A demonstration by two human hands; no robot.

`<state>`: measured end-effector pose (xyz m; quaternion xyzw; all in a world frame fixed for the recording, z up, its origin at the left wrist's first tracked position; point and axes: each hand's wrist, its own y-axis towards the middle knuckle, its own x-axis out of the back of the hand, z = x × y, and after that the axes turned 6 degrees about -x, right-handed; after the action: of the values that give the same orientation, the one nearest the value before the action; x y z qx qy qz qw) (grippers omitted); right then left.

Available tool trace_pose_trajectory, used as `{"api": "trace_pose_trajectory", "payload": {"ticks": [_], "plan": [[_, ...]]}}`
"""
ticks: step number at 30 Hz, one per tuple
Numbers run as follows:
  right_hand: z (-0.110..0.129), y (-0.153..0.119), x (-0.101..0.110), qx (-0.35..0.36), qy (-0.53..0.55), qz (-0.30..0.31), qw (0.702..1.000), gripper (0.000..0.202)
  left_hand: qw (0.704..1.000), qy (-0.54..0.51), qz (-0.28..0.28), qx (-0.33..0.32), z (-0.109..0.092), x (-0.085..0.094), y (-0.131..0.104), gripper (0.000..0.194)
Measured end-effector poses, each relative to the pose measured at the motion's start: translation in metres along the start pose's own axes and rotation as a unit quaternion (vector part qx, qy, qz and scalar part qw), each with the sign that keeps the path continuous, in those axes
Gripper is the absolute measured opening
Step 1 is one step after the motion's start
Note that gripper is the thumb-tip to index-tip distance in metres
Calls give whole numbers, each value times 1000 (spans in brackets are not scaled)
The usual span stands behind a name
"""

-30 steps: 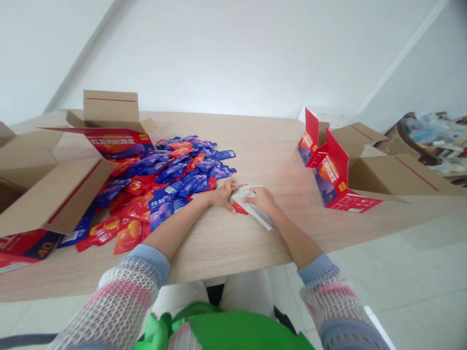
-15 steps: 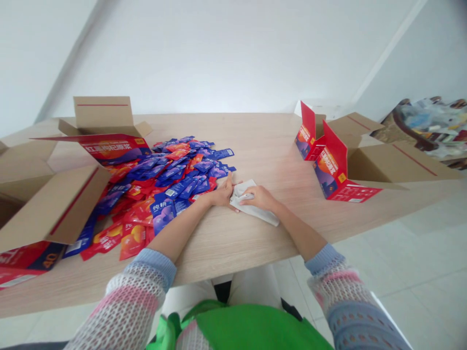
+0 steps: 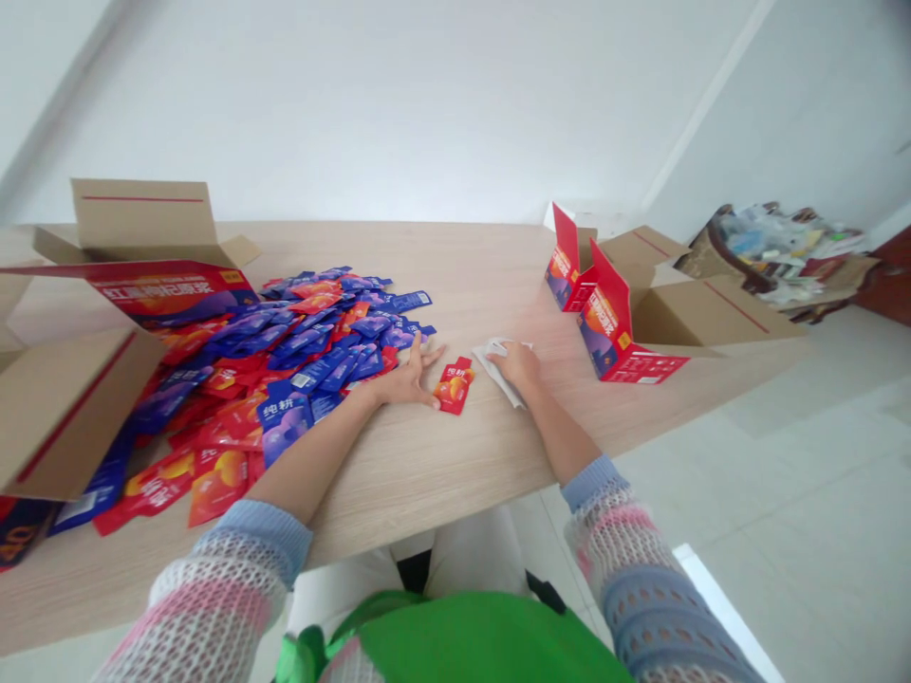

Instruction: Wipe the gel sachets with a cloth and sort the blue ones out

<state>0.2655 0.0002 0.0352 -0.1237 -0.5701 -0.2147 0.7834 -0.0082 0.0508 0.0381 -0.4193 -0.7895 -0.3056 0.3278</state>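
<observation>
A red pouch (image 3: 454, 386) lies flat on the table between my two hands. My left hand (image 3: 407, 381) is open beside it, fingers spread, with the thumb at the pouch's lower left edge. To the right, my right hand (image 3: 518, 365) is closed on a crumpled white cloth or tissue (image 3: 498, 353) pressed against the tabletop. Left of my left hand spreads a big heap of blue pouches (image 3: 306, 332) and red pouches (image 3: 220, 474), piled over one another.
Open cardboard boxes stand at both sides: a red-fronted box (image 3: 171, 289) and a nearer box (image 3: 64, 417) on the left, two red boxes (image 3: 604, 327) on the right. Beyond the wooden table (image 3: 441, 474), a chair piled with plastic bags (image 3: 769, 242) stands at the right.
My right hand has moved right with the white cloth, uncovering the red pouch. My left hand has spread its fingers. The view has turned slightly to the right.
</observation>
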Motion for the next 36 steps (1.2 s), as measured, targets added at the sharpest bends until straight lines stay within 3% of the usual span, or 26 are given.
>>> {"api": "trace_pose_trajectory", "payload": {"ticks": [4,7,10,13,16,19,21,24,26,28,32,36], "plan": [[-1,1,-1,-7,-2,3,1000,49,995,76,-63,28,-30,-6,-6,89],[-1,2,-2,1,-1,6,1000,50,971,183,-113,101,-55,-28,-4,94],[-2,3,-2,0,3,11,1000,52,950,260,-91,145,-74,-58,3,106],[-4,4,-3,1,7,18,1000,51,941,272,-75,188,-82,-75,11,76],[-1,3,-6,10,42,2,999,46,935,233,-94,249,-77,-68,14,48],[7,-1,-11,59,153,-48,985,36,925,202,-138,291,-64,-44,9,42],[16,-9,-14,121,253,-75,957,32,917,193,-171,305,-50,-29,4,40],[31,-29,-15,218,363,-76,903,30,920,6,-242,306,-28,-18,-1,32],[42,-45,-17,279,382,-55,880,27,901,-146,-276,302,-15,-21,0,29],[51,-57,-21,325,369,-30,870,24,884,-234,-280,291,-5,-28,3,25],[59,-66,-32,335,294,-7,895,24,857,-390,-244,233,3,-39,7,13],[56,-58,-34,280,205,15,938,28,833,-487,-137,223,7,-33,3,24]]}}
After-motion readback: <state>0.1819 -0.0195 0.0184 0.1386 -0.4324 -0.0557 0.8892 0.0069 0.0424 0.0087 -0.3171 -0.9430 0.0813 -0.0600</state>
